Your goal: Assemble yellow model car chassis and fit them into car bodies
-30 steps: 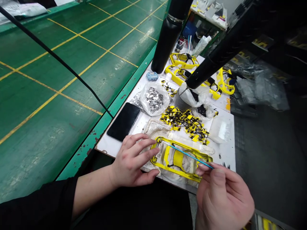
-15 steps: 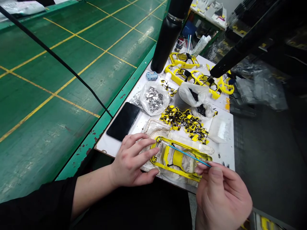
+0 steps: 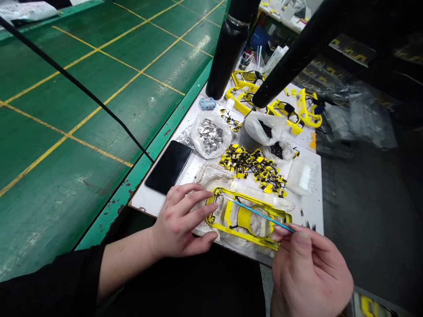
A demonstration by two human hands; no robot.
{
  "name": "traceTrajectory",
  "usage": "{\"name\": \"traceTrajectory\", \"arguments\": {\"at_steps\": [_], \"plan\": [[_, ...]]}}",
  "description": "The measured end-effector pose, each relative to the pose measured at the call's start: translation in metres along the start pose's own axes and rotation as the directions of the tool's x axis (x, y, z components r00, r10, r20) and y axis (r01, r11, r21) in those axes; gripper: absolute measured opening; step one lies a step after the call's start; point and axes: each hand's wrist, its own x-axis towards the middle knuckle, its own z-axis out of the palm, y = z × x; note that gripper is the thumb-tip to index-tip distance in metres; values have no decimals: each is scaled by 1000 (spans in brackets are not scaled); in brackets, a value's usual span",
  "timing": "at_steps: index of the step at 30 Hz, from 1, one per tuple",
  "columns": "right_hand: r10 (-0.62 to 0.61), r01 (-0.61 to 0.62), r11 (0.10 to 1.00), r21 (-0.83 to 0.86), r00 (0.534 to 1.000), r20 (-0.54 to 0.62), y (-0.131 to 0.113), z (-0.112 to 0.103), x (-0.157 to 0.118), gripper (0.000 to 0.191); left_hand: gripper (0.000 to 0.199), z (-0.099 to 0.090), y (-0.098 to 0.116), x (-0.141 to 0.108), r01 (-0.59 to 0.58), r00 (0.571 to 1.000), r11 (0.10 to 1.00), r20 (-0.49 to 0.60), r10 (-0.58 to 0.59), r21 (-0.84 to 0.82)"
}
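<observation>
A yellow plastic car-body shell (image 3: 244, 219) lies hollow side up in a white plaster-like cradle (image 3: 214, 174). My left hand (image 3: 185, 220) is spread at the shell's left end, with fingertips on or close to its rim and the thumb apart below. Between thumb and fingertips, my right hand (image 3: 310, 264) pinches a thin blue stick (image 3: 261, 214). The stick slants across the shell, and its slim pale tip points to the inside of the left end, near my left fingertips. Whether the tip touches anything there is too small to tell.
Behind the cradle lie small yellow parts with black wires (image 3: 254, 167), a bag of silvery pieces (image 3: 211, 136) and a bag of black parts (image 3: 264, 130). A phone (image 3: 168, 167) lies left. More yellow shells (image 3: 244, 99) and a black post (image 3: 228, 53) stand farther back.
My right hand has shifted slightly to the right with the blue stick. The left hand keeps its place on the shell. The whole view has moved a little.
</observation>
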Motion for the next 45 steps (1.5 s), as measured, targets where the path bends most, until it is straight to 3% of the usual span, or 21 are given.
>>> {"name": "traceTrajectory", "arguments": {"at_steps": [6,10,12,15,18,21,24,26,29,32,34,39,45], "plan": [[-129,135,991,23,976,-174,-17,-13,13,21,51,-2,1,-3,31,999,1000,27,-31,2],[-224,219,975,-50,930,-292,-11,-29,36,25,53,-8,3,-5,38,995,999,91,-39,19],[-233,190,969,-161,919,-318,-3,-38,47,27,53,-13,3,-2,36,993,999,107,-39,32],[-227,111,895,-432,947,-227,11,-55,57,33,53,-24,4,9,47,993,998,106,-50,37],[-274,177,736,-653,961,-48,25,-70,65,35,48,-34,4,28,39,995,997,86,-45,63],[-324,285,606,-742,941,97,39,-78,73,37,37,-39,-4,54,11,999,992,50,-17,125],[-312,309,553,-774,938,151,50,-81,79,41,23,-37,-20,83,19,999,972,42,-30,235],[-300,299,545,-784,942,151,54,-82,80,43,27,-33,-34,105,68,991,944,84,-100,322],[-286,295,530,-795,945,160,57,-82,81,44,37,-26,-53,137,139,938,860,213,-274,492],[-282,302,523,-797,944,173,58,-81,81,44,40,-18,-69,166,98,842,747,346,-414,657],[-284,303,521,-798,943,173,58,-80,80,44,39,-12,-78,179,64,808,723,390,-441,687],[-266,280,518,-808,951,159,59,-80,80,45,33,4,-94,194,33,765,713,442,-469,700],[-192,237,541,-807,969,155,57,-84,76,57,30,12,-97,193,34,735,705,461,-497,708]]}}
